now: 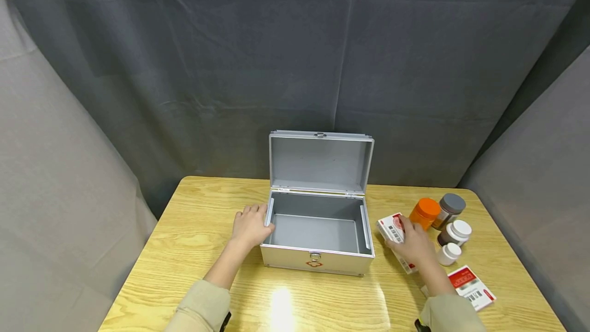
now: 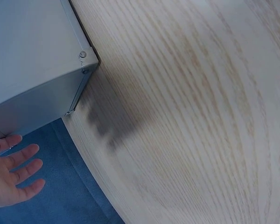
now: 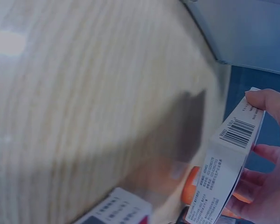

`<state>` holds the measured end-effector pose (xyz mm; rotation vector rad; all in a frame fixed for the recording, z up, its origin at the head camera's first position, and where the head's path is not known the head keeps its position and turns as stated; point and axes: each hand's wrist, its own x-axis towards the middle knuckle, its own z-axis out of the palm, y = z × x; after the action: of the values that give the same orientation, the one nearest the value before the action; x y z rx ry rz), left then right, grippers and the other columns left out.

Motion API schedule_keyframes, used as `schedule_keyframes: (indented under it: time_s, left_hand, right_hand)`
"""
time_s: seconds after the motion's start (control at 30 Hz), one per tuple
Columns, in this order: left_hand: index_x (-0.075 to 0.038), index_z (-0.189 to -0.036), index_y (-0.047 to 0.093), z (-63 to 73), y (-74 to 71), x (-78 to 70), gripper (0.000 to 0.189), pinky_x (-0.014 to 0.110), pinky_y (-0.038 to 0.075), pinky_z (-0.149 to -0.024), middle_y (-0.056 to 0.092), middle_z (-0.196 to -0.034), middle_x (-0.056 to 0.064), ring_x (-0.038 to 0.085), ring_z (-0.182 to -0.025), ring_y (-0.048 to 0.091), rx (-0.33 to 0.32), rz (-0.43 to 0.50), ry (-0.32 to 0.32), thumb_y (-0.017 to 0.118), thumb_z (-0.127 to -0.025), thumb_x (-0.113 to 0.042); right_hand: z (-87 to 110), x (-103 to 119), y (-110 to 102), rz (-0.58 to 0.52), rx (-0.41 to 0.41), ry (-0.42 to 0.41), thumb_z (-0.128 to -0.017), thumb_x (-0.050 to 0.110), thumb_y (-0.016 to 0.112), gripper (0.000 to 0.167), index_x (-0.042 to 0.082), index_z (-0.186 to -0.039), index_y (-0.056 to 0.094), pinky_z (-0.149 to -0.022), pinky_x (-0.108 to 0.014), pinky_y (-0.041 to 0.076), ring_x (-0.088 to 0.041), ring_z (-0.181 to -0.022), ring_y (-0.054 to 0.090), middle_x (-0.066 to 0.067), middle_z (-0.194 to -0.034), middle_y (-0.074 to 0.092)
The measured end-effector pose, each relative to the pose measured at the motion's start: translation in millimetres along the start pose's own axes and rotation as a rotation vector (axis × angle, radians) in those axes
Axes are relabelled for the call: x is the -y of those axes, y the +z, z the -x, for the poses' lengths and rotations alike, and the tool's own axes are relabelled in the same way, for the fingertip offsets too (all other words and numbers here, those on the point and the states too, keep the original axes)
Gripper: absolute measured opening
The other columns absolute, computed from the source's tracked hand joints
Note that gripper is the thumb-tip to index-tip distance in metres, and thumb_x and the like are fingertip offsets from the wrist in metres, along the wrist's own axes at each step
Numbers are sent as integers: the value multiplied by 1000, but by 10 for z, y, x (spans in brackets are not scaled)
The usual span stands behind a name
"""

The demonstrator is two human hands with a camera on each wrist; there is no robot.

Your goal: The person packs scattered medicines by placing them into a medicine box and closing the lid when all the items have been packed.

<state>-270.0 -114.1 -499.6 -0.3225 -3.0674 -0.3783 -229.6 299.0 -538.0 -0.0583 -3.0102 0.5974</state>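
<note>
An aluminium first-aid case (image 1: 318, 260) stands on the table with its lid (image 1: 321, 165) up and its inside bare. My left hand (image 1: 251, 227) rests at the case's left rim, thumb over the edge; in the left wrist view the fingers of this hand (image 2: 16, 170) are spread and fairly straight beside the case (image 2: 37, 51). To the right of the case, my right hand (image 1: 412, 245) grips a white and red medicine box (image 1: 393, 229) between thumb and fingers. The right wrist view shows that medicine box (image 3: 214, 172) tilted and off the table, barcode side visible.
Right of my right hand stand an orange-capped bottle (image 1: 425, 211), a grey-capped bottle (image 1: 449, 209), a white-capped brown bottle (image 1: 456, 232) and a small white bottle (image 1: 449, 254). Another medicine box (image 1: 472, 288) lies nearer the front. Grey curtains (image 1: 221, 91) surround the wooden table (image 1: 193, 219).
</note>
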Motion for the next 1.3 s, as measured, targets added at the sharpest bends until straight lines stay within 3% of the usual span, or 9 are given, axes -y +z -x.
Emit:
schedule_keyframes:
  time_s: [0.23,0.67,0.97,1.3]
  left_hand:
    - [-9,-135,44,0,2,-6,65,54,33,-96,50,-129,15,35,-120,43,2,4,-6,55,-80,-41]
    - [-8,-134,44,1,3,-4,65,54,34,-95,51,-128,16,35,-118,45,-2,8,-8,56,-79,-40]
    - [-9,-135,43,-6,25,3,65,53,33,-96,50,-130,15,35,-120,43,2,6,-11,54,-80,-42]
    - [-9,-134,44,-3,28,-5,64,53,34,-95,51,-129,15,34,-119,44,2,2,-11,55,-80,-41]
  right_hand:
    - [-34,86,-170,-28,-50,-38,-73,36,70,81,-2,-134,33,-76,-58,41,-49,-91,50,-38,-113,43]
    - [-72,365,-530,-45,-92,-91,-73,31,71,79,-2,-135,34,-77,-59,40,-46,-96,47,-36,-117,42]
    - [-115,549,-672,-44,-94,-166,-72,30,72,81,0,-137,34,-79,-58,40,-45,-100,46,-34,-120,43]
    - [-209,798,-739,-5,-85,-230,-69,31,72,79,6,-136,37,-71,-50,41,-38,-93,49,-28,-112,49]
